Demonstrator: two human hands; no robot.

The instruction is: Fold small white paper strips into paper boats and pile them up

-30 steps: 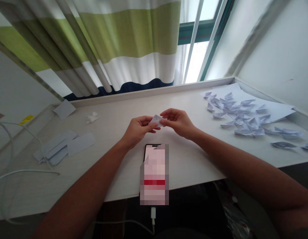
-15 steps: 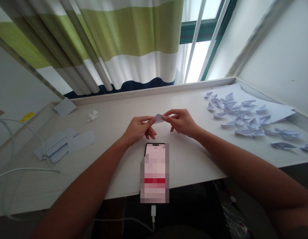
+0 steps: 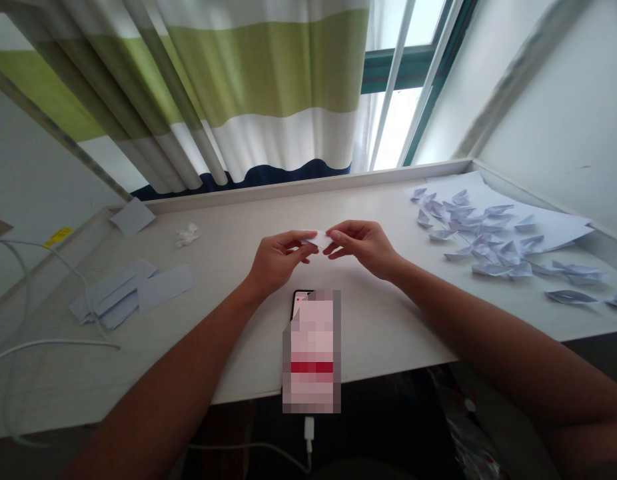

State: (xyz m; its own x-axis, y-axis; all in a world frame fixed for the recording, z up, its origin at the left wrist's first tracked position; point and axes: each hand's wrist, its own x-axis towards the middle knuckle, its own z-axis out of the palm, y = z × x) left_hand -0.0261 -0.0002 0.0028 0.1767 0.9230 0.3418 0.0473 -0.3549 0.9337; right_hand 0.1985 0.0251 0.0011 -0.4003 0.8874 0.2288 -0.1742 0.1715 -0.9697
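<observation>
A small folded piece of white paper (image 3: 320, 240) is held up above the desk between my hands. My left hand (image 3: 281, 257) pinches its left end between thumb and fingers. At the right end, my right hand (image 3: 363, 243) grips it with thumb and forefinger. The fingertips cover part of the folds, so its exact shape is hard to make out. On the right of the desk lie several folded paper boats (image 3: 488, 233), spread over and beside flat white sheets (image 3: 558, 223). Loose cut paper pieces (image 3: 163, 287) are stacked at the left.
A phone (image 3: 311, 353) with a blurred screen lies at the desk's front edge, a charging plug (image 3: 309, 430) below it. White cables (image 3: 53, 341) cross the left side. A crumpled paper (image 3: 187, 235) and a single sheet (image 3: 132, 217) lie at the back left of the desk (image 3: 238, 220).
The folded paper has turned in my fingers, and a brighter face of it shows. My fingers have shifted their hold, with the left fingers more curled in. The view has moved slightly.
</observation>
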